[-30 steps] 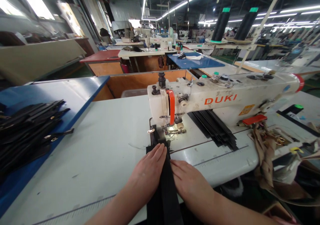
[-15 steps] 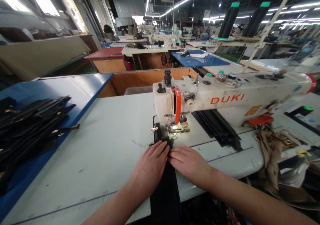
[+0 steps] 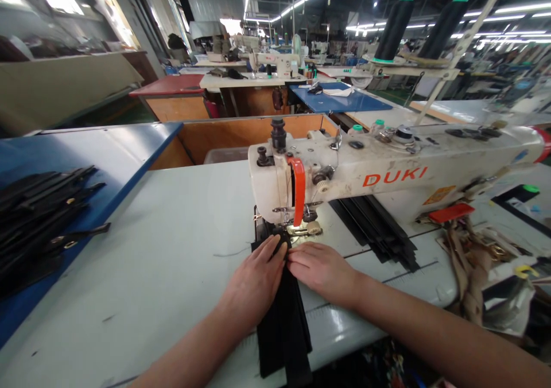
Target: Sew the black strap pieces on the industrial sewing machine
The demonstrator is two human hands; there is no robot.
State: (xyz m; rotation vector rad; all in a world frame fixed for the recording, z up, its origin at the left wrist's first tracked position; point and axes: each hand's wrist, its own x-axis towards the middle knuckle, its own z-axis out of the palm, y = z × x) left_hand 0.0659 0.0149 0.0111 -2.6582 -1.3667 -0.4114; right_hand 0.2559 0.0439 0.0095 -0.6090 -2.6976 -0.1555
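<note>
A long black fabric strip (image 3: 282,319) runs under the presser foot (image 3: 298,233) of a white sewing machine (image 3: 344,173). My left hand (image 3: 260,273) lies over the strip just in front of the foot, its fingers close together and pressing on the cloth. Close beside it, my right hand (image 3: 321,270) pinches the strip's right edge, with the fingertips almost touching my left hand. What is under the fingertips is hidden. Past the foot, the strip's far end is mostly covered by the machine head.
Flat black strips (image 3: 374,227) lie stacked beneath the machine arm. A pile of black strips with metal fittings (image 3: 47,227) rests on the blue table (image 3: 146,152) to the left. Brown straps (image 3: 467,279) hang at right. Two black thread cones (image 3: 395,29) stand behind the machine.
The strip has advanced toward the foot with both hands, and its near end now shows lower in the view. The metal fitting at its far end has moved back behind the machine head. The view has shifted slightly.
</note>
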